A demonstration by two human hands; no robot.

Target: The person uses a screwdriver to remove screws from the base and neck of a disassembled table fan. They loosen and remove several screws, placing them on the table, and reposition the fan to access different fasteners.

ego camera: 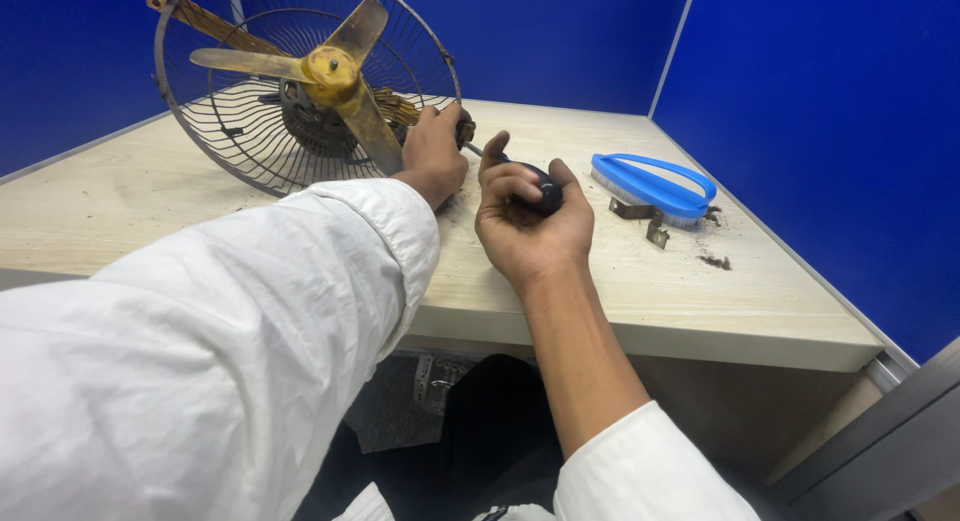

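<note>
My right hand [528, 221] is closed around the black handle of a screwdriver [535, 184], fingers curled over the top and thumb stretched along the near side. The handle sits wholly inside that grip; only its rounded black end shows past my knuckles, and the thin metal shaft runs out up and to the left toward my other hand. I cannot see the tip: it disappears behind the fingers of my left hand.

My left hand [433, 153] is clamped on the lower right rim of the fan [305, 86], fingers wrapped over the wire edge, wrist coming out of a white sleeve [250, 311]. The screwdriver shaft meets the fan just beside those fingers, so the 2 hands are close together with the tool bridging them.

The fan lies tilted on the pale wooden table [640, 291], its open face turned toward me. The wire guard is a dark, dull round cage of thin radial spokes. Inside it are 3 yellowed, grimy blades around a yellow hub, with the dark motor housing behind.

To the right of my right hand, well apart from the fan, lies a blue scrubbing brush [652, 188] with a loop handle. Just beside it sit 2 small metal brackets [640, 217], and dark crumbs of dirt [714, 261] are scattered on the tabletop nearby. Blue partition walls [820, 111] stand behind and to the right.
</note>
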